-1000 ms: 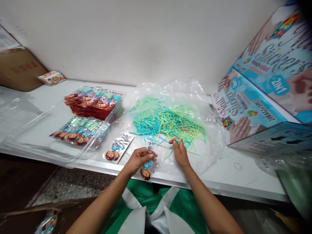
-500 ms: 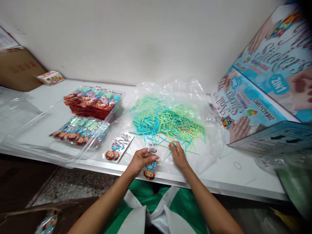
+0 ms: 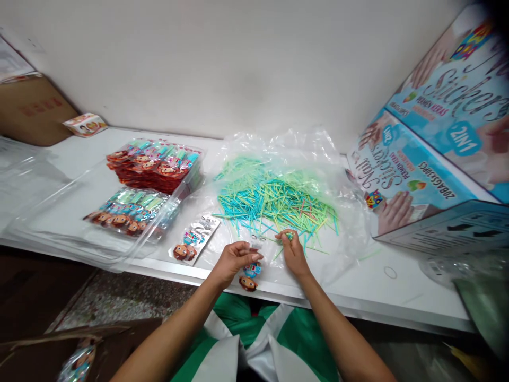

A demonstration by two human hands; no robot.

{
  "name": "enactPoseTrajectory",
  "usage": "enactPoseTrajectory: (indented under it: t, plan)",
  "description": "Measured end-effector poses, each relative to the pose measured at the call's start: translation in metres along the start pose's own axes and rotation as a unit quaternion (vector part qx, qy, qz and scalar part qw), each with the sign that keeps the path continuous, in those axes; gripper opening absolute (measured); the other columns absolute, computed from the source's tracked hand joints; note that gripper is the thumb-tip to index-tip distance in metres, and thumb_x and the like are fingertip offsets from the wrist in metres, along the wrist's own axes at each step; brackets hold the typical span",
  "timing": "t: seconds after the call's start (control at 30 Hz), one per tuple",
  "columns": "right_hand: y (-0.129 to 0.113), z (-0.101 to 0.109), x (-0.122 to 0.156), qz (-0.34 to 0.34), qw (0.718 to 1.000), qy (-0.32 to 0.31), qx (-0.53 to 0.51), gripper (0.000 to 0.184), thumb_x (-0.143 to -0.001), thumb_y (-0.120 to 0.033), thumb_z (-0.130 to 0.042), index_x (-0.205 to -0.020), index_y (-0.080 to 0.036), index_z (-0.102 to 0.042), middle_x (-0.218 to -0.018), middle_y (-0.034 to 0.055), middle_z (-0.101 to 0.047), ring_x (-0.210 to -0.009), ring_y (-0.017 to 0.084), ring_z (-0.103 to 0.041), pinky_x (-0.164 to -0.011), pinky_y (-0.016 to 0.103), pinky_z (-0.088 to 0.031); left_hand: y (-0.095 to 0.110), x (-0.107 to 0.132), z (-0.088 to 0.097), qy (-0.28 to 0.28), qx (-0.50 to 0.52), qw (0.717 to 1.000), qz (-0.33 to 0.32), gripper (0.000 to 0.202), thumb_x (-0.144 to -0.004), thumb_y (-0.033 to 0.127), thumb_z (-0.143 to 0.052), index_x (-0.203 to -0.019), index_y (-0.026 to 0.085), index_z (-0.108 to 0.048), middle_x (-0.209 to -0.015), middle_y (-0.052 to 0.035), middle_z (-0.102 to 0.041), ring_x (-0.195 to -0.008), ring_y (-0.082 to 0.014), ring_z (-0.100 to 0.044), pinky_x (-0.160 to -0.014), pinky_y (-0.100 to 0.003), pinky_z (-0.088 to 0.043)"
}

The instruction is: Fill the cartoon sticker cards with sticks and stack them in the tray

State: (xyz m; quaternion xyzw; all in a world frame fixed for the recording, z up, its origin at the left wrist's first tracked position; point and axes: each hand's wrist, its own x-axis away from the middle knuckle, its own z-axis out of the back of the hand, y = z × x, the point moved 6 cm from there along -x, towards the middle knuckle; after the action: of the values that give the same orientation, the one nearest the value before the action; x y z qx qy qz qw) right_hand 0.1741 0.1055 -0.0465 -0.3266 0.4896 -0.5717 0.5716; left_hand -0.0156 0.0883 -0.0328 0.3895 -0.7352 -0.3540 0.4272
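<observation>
Pinched in my left hand (image 3: pixel 237 261) is a small printed packet (image 3: pixel 249 277) with a cartoon face, held just over the table's front edge. My right hand (image 3: pixel 293 253) is closed on a few thin green sticks (image 3: pixel 289 236), their ends poking out by the fingers. Just beyond both hands spreads a loose pile of thin green and blue sticks (image 3: pixel 274 201), with a few pinkish ones among them, on a clear plastic bag (image 3: pixel 345 244). Left of my left hand, several flat packets (image 3: pixel 193 241) of the same print lie on the table.
A clear plastic tray (image 3: pixel 131 260) at the left holds stacked filled packets (image 3: pixel 155 164). A large printed blue box (image 3: pixel 421 175) stands at the right, near a rubber band (image 3: pixel 390 272). A brown carton (image 3: pixel 35 111) and a small box (image 3: pixel 85 125) sit at the back left.
The view has shifted slightly. My hands remain close together, the left still with the packet and the right still with the sticks; the right fingers have shifted a little around them.
</observation>
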Motion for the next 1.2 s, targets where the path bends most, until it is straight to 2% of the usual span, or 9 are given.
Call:
enactPoseTrajectory:
  t: [0.13, 0.3, 0.5, 0.7, 0.97, 1.2]
  plan:
    - [0.006, -0.002, 0.002, -0.016, 1.0, -0.012, -0.009, 0.023, -0.09, -0.04, -0.037, -0.1, -0.021, -0.045, -0.092, 0.007, -0.062, -0.092, 0.02, -0.057, -0.087, 0.039, -0.041, 0.001, 0.002, -0.002, -0.004, 0.014, 1.0, 0.012, 0.032, -0.059, 0.028, -0.077, -0.078, 0.011, -0.058, -0.076, -0.0083, -0.071, -0.06, -0.0172, -0.065, -0.061, -0.029, -0.05]
    - [0.009, -0.003, 0.001, -0.017, 0.999, -0.022, 0.019, 0.029, -0.088, -0.041, -0.04, -0.108, -0.02, -0.046, -0.1, 0.0078, -0.059, -0.094, 0.02, -0.056, -0.087, 0.038, -0.041, 0.003, 0.003, -0.005, -0.006, 0.031, 0.999, 0.011, 0.03, -0.06, 0.03, -0.076, -0.071, 0.012, -0.055, -0.075, -0.0086, -0.071, -0.06, -0.0172, -0.065, -0.06, -0.028, -0.049]
    - [-0.001, -0.004, 0.002, 0.011, 0.998, -0.034, 0.055, 0.023, -0.091, -0.039, -0.034, -0.091, -0.021, -0.049, -0.083, 0.0039, -0.057, -0.081, 0.018, -0.054, -0.08, 0.034, -0.042, 0.003, 0.003, -0.006, -0.017, 0.011, 1.0, 0.018, 0.031, -0.066, 0.036, -0.072, -0.078, 0.008, -0.064, -0.081, -0.0123, -0.071, -0.064, -0.0179, -0.065, -0.062, -0.028, -0.049]
    - [-0.011, 0.002, -0.003, 0.024, 0.999, 0.0, 0.023, 0.022, -0.091, -0.039, -0.033, -0.093, -0.022, -0.047, -0.091, 0.0051, -0.057, -0.09, 0.018, -0.054, -0.086, 0.035, -0.04, 0.006, 0.001, -0.005, -0.014, 0.004, 1.0, 0.015, 0.031, -0.067, 0.036, -0.07, -0.078, 0.007, -0.067, -0.079, -0.0119, -0.071, -0.063, -0.0163, -0.064, -0.062, -0.026, -0.048]
    - [0.007, 0.002, -0.001, -0.016, 1.0, 0.002, -0.015, 0.022, -0.089, -0.04, -0.038, -0.097, -0.021, -0.047, -0.09, 0.0051, -0.06, -0.09, 0.019, -0.057, -0.085, 0.035, -0.041, 0.004, 0.002, -0.006, -0.028, 0.016, 0.999, 0.012, 0.026, -0.069, 0.032, -0.07, -0.08, 0.008, -0.067, -0.078, -0.0106, -0.071, -0.063, -0.0161, -0.065, -0.063, -0.026, -0.048]
    - [0.009, -0.001, -0.002, -0.015, 1.0, -0.013, 0.009, 0.022, -0.089, -0.039, -0.039, -0.098, -0.021, -0.048, -0.09, 0.0051, -0.059, -0.088, 0.019, -0.056, -0.083, 0.034, -0.041, 0.006, 0.002, -0.008, -0.03, 0.011, 0.999, 0.015, 0.028, -0.069, 0.033, -0.07, -0.082, 0.008, -0.066, -0.08, -0.0108, -0.071, -0.064, -0.017, -0.065, -0.065, -0.028, -0.048]
